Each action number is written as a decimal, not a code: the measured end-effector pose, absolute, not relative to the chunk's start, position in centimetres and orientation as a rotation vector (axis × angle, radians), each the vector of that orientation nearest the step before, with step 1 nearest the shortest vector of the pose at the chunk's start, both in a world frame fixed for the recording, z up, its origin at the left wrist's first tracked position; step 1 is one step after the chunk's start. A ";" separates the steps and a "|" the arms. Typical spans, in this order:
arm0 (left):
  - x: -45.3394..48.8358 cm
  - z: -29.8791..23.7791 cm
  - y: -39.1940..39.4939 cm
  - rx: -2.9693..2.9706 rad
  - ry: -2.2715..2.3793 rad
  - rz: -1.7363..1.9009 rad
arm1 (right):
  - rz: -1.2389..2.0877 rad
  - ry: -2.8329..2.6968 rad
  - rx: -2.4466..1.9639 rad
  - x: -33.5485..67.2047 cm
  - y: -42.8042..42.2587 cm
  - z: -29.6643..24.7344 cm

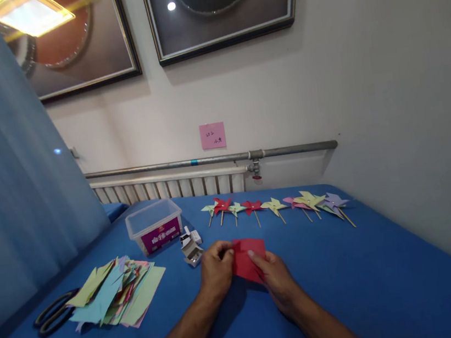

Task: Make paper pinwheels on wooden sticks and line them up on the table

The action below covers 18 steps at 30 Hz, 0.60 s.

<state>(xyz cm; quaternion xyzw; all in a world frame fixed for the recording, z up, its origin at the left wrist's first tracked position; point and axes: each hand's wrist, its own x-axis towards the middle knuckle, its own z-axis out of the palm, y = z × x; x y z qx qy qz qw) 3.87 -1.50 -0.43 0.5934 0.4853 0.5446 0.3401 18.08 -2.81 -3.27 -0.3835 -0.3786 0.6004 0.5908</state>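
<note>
A square sheet of red paper [245, 256] is held up between my two hands, just above the blue-covered table. My left hand [217, 269] pinches its left edge between thumb and curled fingers. Over the paper's right side lies the thumb of my right hand [277, 279], with the other fingers behind it. Close to my left hand, a small opened cardboard box [192, 252] sits with its flap up. Beyond my hands stretches a row of paper pinwheels on sticks, among them a red pinwheel [252, 206] and a yellow pinwheel [273, 206].
A clear plastic tub [152, 217] with a purple label stands at back left. Coloured paper sheets [115, 294] lie in a heap at left, beside dark-handled scissors [53, 313]. Behind the table are a radiator [170, 189] and pipe [159, 167]. A blue curtain [12, 164] hangs left.
</note>
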 end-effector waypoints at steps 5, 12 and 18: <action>4.0 -0.6 -0.8 1.216 1.178 1.404 | 1.372 -0.814 -0.891 17.9 -2.8 -3.5; 3.9 -0.8 -1.1 1.439 1.319 1.332 | 1.289 -0.812 -0.907 17.5 -2.3 -4.4; 3.8 -0.7 -2.3 2.052 1.511 1.383 | 1.236 -0.891 -0.956 17.4 -1.8 -5.6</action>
